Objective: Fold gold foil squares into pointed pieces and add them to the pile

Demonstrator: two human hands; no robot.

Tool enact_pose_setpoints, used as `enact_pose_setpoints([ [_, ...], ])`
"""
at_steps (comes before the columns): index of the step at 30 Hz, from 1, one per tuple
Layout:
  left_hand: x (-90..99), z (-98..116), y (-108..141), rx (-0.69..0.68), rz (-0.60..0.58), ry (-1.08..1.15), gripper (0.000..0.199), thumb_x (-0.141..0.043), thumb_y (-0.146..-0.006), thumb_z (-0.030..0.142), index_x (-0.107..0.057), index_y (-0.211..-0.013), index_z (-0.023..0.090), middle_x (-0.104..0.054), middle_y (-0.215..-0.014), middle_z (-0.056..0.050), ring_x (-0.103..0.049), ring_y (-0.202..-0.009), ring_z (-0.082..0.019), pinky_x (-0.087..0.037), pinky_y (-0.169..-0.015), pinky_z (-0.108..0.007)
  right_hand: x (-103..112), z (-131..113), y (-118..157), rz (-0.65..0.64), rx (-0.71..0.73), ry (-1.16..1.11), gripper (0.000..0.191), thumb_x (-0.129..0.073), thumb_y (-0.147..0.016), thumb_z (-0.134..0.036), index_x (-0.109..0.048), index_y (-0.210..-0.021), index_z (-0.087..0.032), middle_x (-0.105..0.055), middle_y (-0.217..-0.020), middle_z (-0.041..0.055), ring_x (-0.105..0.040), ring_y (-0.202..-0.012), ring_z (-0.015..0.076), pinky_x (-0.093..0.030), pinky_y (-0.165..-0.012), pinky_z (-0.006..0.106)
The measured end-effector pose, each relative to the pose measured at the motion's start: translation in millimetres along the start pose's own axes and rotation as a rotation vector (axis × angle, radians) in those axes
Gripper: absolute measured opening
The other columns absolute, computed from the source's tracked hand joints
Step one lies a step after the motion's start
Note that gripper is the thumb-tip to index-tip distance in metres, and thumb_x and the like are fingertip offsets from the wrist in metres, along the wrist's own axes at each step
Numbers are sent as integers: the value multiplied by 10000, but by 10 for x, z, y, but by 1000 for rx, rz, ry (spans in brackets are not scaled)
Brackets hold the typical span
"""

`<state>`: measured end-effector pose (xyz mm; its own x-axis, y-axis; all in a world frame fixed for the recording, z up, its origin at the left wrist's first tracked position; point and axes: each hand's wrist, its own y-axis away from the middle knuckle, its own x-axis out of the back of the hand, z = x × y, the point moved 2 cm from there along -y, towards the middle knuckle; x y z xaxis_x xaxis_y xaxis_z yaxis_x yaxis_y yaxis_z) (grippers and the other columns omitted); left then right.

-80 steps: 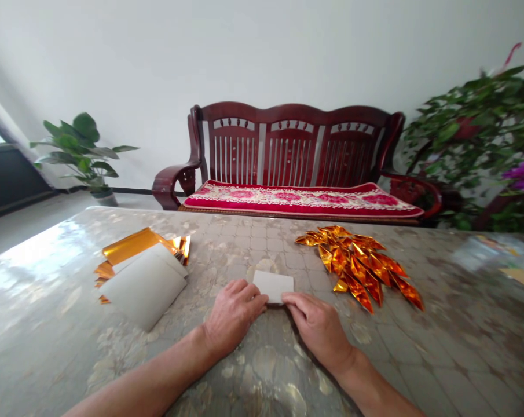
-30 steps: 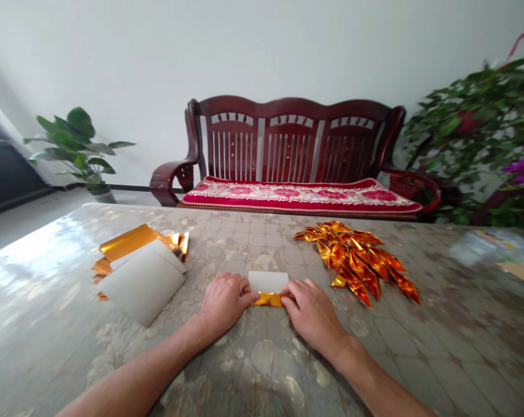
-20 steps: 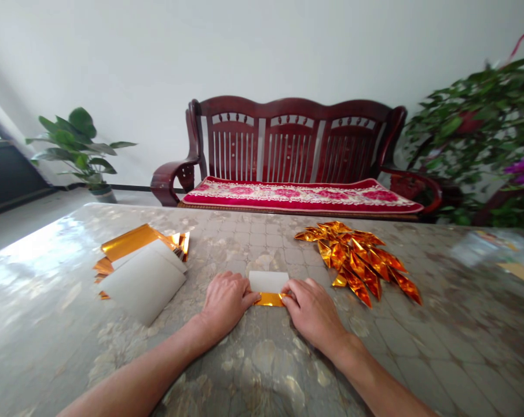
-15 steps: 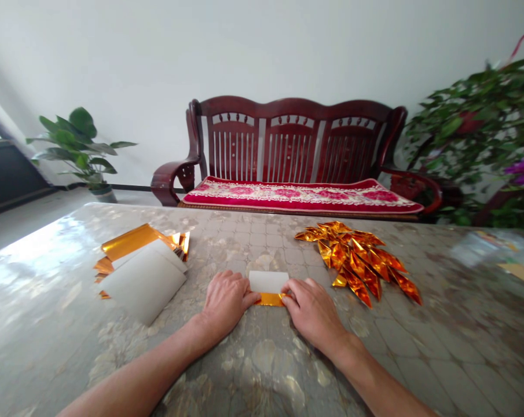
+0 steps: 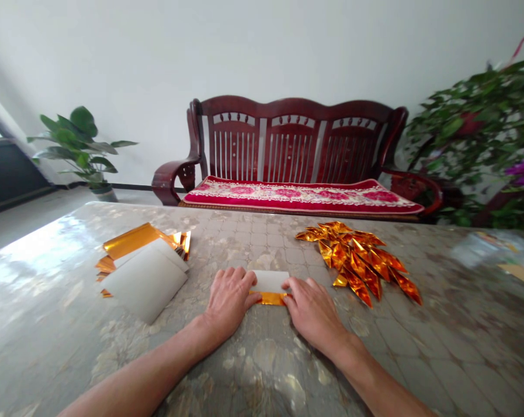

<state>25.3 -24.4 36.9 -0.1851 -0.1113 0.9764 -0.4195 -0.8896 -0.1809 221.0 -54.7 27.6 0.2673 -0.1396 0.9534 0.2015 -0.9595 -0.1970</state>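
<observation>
A small sheet of gold foil paper [image 5: 270, 281] lies on the table in front of me, white side up. Its near edge is folded over into a gold strip. My left hand [image 5: 230, 298] grips the left end of this fold between thumb and fingers. At the right end, my right hand [image 5: 310, 307] pinches the same fold, fingers curled. To the left lies a loose stack of foil paper sheets [image 5: 151, 278], some white side up, some gold. On the right is a pile of folded gold foil pieces [image 5: 361, 258] with pointed ends.
A patterned cover lies over the table [image 5: 262, 359]. Clear plastic bags [image 5: 483, 248] rest at the far right. Behind the table stands a dark red wooden bench [image 5: 292, 139] with a red floral cushion [image 5: 300, 196]. Potted plants [image 5: 83, 145] flank it.
My left hand's fingers have shifted slightly right and forward over the paper's left edge. The right fingers have moved a little along the fold. The paper stays in place.
</observation>
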Motion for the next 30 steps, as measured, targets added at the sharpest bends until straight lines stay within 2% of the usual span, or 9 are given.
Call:
enact_pose_setpoints([
  [3,-21,31,11,-88,34,59,208,-636,-928,325,-641,-1126,261,-625,-1101,-42,-562,-991,-247,-437,-845,-373,-5,6,1,12,-20,6,144,-624,-909,-206,-590,-1047,-226,-695,-1003,21,-571,-962,236,-346,-805,336],
  [6,-46,91,35,-238,-34,143,159,-544,-979,216,-664,-1074,258,-629,-1037,-21,-566,-972,-198,-457,-828,-300,-5,15,1,52,-21,20,161,-658,-890,-209,-588,-1036,-211,-660,-1014,37,-555,-978,242,-365,-817,343],
  [9,-36,173,91,-328,-113,114,143,-524,-987,201,-660,-1023,227,-637,-958,-19,-582,-925,-193,-477,-778,-280,3,-9,10,105,39,58,127,-665,-889,-203,-597,-997,-204,-628,-1006,49,-534,-975,247,-382,-827,351],
  [11,-19,238,142,-348,-141,27,140,-518,-980,171,-646,-1030,194,-645,-965,-38,-592,-898,-207,-491,-767,-299,8,-48,24,116,122,93,68,-643,-901,-170,-607,-944,-208,-626,-974,44,-531,-940,239,-393,-809,349],
  [14,-4,334,223,-343,-134,-63,191,-502,-957,107,-619,-1099,158,-652,-1012,-70,-609,-906,-223,-512,-792,-331,10,-118,66,92,265,128,93,-607,-918,-129,-621,-883,-214,-636,-906,26,-548,-881,217,-414,-773,336],
  [17,-25,399,299,-326,-108,-102,251,-477,-937,71,-607,-1134,157,-659,-1038,-83,-626,-933,-230,-524,-810,-345,4,-162,147,85,335,152,111,-589,-927,-120,-648,-936,-213,-662,-916,29,-586,-881,203,-455,-785,332],
  [22,-119,445,415,-381,4,-298,418,-448,-900,67,-544,-1305,107,-638,-1248,-160,-630,-1092,-268,-539,-860,-372,-81,-216,316,179,392,318,330,-479,-915,-40,-627,-1198,-121,-683,-1165,140,-630,-1058,251,-513,-902,392],
  [26,-195,449,467,-402,73,-403,448,-465,-882,81,-545,-1322,53,-619,-1318,-199,-602,-1195,-293,-530,-939,-393,-164,-246,372,193,379,427,413,-434,-865,4,-628,-1220,-80,-669,-1226,186,-639,-1096,277,-546,-894,411],
  [30,-215,419,492,-349,62,-433,466,-491,-844,64,-560,-1303,39,-615,-1322,-217,-607,-1195,-305,-544,-917,-398,-172,-250,377,164,308,479,452,-450,-811,41,-645,-1195,-94,-691,-1166,176,-660,-1016,267,-564,-854,397],
])
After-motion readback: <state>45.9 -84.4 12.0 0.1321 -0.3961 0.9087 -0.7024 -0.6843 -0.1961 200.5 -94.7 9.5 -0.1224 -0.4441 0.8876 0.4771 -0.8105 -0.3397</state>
